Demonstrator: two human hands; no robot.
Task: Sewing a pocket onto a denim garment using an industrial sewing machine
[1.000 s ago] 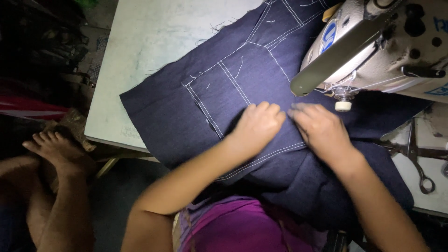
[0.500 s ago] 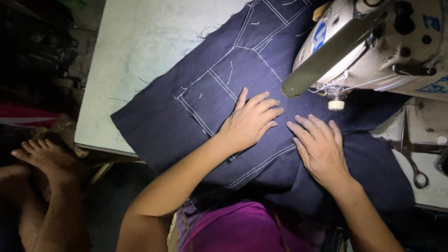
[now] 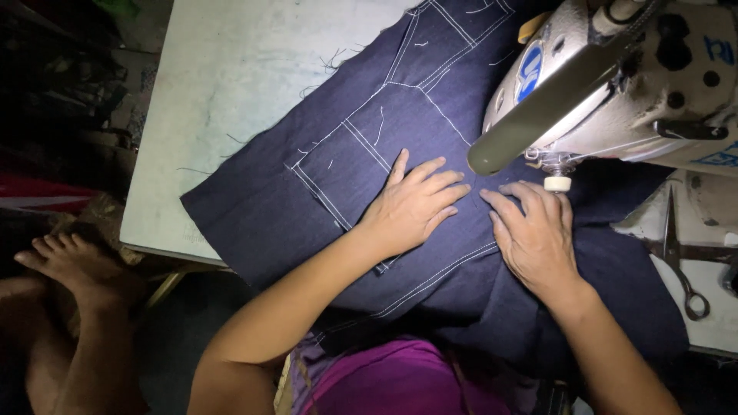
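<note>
Grip-wise both hands are flat and open on the cloth, pinching nothing.

Left hand has its fingers spread on the dark blue denim piece, right by a stitched pocket outline; right hand presses down just beside it, fingertips under the sewing machine head, so the needle area is pretty much hidden. Denim lies across the pale counter and hangs over the near edge into shadow. Scissors lie off to the right, partly cut off. Someone's bare foot shows at lower left, dim.
</note>
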